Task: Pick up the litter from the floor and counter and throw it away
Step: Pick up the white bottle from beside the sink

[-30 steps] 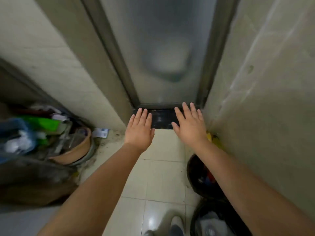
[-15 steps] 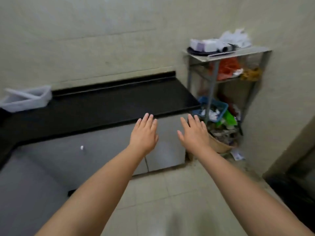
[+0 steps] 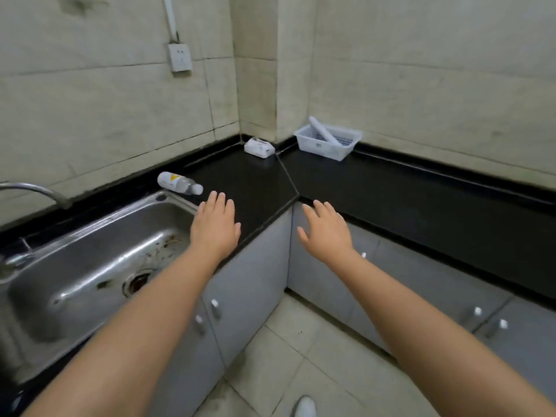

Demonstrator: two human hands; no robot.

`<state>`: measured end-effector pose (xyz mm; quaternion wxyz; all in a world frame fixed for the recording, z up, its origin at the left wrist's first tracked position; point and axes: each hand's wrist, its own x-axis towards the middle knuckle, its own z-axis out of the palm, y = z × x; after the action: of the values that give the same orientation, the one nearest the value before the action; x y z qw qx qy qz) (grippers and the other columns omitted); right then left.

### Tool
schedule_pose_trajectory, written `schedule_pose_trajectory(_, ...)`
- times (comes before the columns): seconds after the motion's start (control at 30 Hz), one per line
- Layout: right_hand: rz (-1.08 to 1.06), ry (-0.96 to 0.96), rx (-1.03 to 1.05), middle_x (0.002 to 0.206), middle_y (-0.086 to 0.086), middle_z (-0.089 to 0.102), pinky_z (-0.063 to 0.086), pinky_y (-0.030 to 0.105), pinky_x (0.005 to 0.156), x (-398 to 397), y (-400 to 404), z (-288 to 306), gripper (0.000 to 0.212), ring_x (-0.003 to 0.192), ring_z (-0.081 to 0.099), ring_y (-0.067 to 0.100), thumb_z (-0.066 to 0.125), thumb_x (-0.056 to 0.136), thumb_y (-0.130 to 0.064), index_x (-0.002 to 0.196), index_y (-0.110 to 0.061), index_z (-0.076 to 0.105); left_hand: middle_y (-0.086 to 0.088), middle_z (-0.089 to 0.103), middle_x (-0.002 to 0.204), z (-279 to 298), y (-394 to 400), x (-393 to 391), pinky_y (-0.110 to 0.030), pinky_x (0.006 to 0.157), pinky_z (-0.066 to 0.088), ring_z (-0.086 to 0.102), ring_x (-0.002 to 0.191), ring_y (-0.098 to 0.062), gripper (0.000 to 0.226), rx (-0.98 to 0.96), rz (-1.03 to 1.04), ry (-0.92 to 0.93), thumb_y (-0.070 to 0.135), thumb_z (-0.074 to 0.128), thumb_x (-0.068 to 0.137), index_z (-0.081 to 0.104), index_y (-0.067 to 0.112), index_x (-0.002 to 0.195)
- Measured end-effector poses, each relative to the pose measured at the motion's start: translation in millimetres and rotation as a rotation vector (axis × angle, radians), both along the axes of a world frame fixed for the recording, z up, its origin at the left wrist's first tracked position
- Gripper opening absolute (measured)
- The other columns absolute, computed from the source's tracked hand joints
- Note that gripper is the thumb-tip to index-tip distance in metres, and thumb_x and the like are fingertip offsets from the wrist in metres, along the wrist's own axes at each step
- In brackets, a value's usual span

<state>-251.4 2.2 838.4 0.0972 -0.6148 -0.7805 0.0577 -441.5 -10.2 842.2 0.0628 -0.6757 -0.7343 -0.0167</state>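
Pale tiled walls [image 3: 421,70], black L-shaped counter [image 3: 406,188], grey cabinets [image 3: 255,266], steel sink [image 3: 90,251], tiled floor [image 3: 301,356].

Black counter [image 3: 406,194], grey cabinets [image 3: 255,275], white basket [image 3: 328,142], clear bottle [image 3: 179,182] w/ white-yellow label.

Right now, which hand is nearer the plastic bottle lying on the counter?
Left. The left hand hovers open just below the plastic bottle, its fingers almost at the cap end. The right hand is farther off, over the cabinet corner.

Faucet [image 3: 36,191] cut by left edge, shoe [image 3: 304,407] by bottom, bottle [image 3: 179,182] label unreadable
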Motion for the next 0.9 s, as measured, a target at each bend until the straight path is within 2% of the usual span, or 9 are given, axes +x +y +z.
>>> schedule_pose_trajectory(0.23, 0.291, -0.015, -0.042, 0.154, 0.012, 0.026, 0.026, 0.042, 0.116, -141, 180, -17, 0.057, 0.143, 0.022, 0.030, 0.043, 0.095, -0.034, 0.145, -0.013, 0.025, -0.008, 0.011, 0.160, -13, 111, -131, -0.037, 0.122, 0.008, 0.004, 0.149, -0.023, 0.058, -0.037, 0.283, -0.023, 0.032, 0.033, 0.101, 0.014, 0.007, 0.150)
schedule_pose_trajectory(0.4, 0.415, -0.027, -0.078, 0.147, 0.013, 0.037, 0.036, 0.042, 0.107, -239, 262, -22, 0.055, 0.136, 0.033, 0.030, 0.044, 0.094, -0.033, 0.143, -0.012, 0.029, -0.008, 0.005, 0.161, -11, 166, -203, -0.036, 0.122, 0.004, -0.001, 0.149, -0.022, 0.057, -0.060, 0.376, -0.040, 0.032, 0.029, 0.102, 0.011, 0.007, 0.150)
schedule_pose_trajectory(0.6, 0.400, -0.077, -0.183, 0.132, 0.012, 0.052, 0.041, 0.042, 0.099, -336, 329, -79, 0.049, 0.123, 0.049, 0.030, 0.048, 0.091, -0.036, 0.132, -0.011, 0.042, -0.008, 0.004, 0.161, -55, 216, -283, -0.037, 0.122, 0.004, -0.002, 0.149, -0.022, 0.058, -0.130, 0.430, -0.084, 0.033, 0.028, 0.102, 0.009, 0.007, 0.151)
schedule_pose_trajectory(0.8, 0.309, -0.062, -0.216, 0.144, 0.011, 0.038, 0.036, 0.041, 0.108, -402, 379, -127, 0.072, 0.131, 0.040, 0.029, 0.055, 0.086, -0.045, 0.143, -0.013, 0.024, -0.008, 0.002, 0.161, -100, 260, -332, -0.036, 0.122, 0.001, -0.004, 0.149, -0.022, 0.057, -0.164, 0.393, -0.200, 0.031, 0.027, 0.102, 0.007, 0.007, 0.151)
schedule_pose_trajectory(0.9, 0.309, -0.069, -0.245, 0.144, 0.014, 0.035, 0.035, 0.044, 0.107, -437, 399, -143, 0.075, 0.130, 0.039, 0.033, 0.059, 0.085, -0.041, 0.143, -0.012, 0.022, -0.009, 0.004, 0.161, -114, 269, -346, -0.036, 0.122, 0.001, -0.002, 0.149, -0.023, 0.057, -0.171, 0.373, -0.224, 0.030, 0.030, 0.102, 0.009, 0.007, 0.151)
